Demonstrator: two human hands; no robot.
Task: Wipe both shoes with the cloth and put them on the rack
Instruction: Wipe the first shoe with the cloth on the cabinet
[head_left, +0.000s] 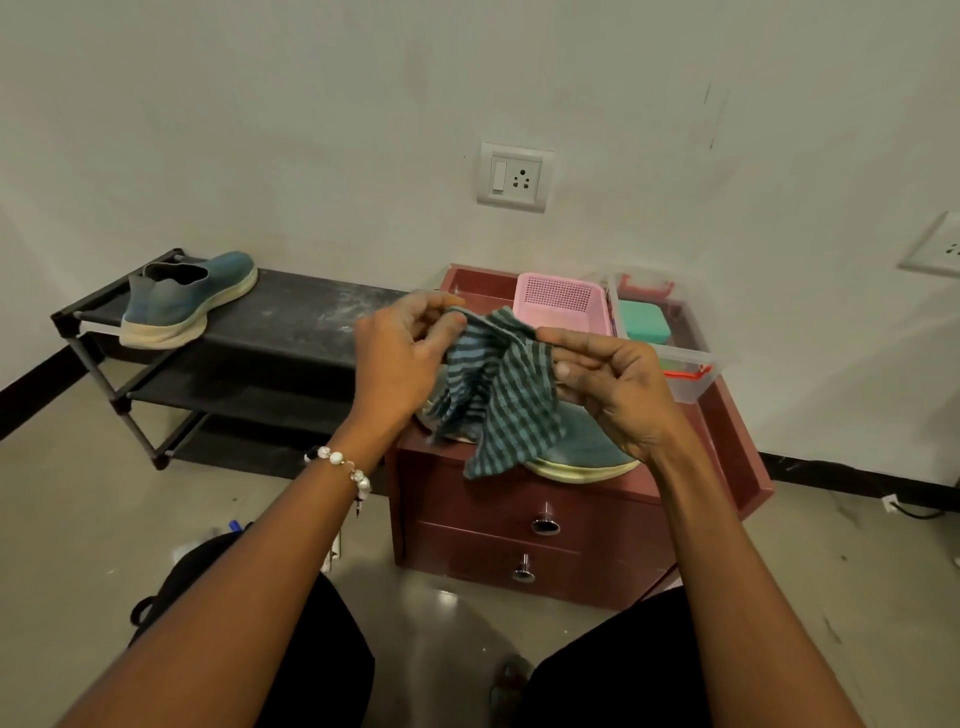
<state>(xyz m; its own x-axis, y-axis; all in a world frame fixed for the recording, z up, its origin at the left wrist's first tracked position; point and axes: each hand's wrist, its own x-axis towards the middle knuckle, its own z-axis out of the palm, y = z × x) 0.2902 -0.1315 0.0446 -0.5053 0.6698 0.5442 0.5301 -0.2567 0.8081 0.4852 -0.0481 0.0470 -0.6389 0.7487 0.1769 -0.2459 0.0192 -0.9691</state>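
A green and dark striped cloth (496, 395) hangs between my hands above the maroon drawer cabinet (535, 525). My left hand (400, 364) pinches its upper left corner and my right hand (608, 389) pinches its upper right edge. Under the cloth a blue shoe (587, 452) with a cream sole lies on the cabinet top, mostly hidden. The other blue shoe (187, 299) stands on the top shelf of the black rack (306, 322), at its left end.
A pink basket (561, 301), a teal box (644, 322) and a clear plastic bin (685, 374) sit at the back of the cabinet top. A black bag (182, 582) lies on the floor by my left knee. The wall stands close behind.
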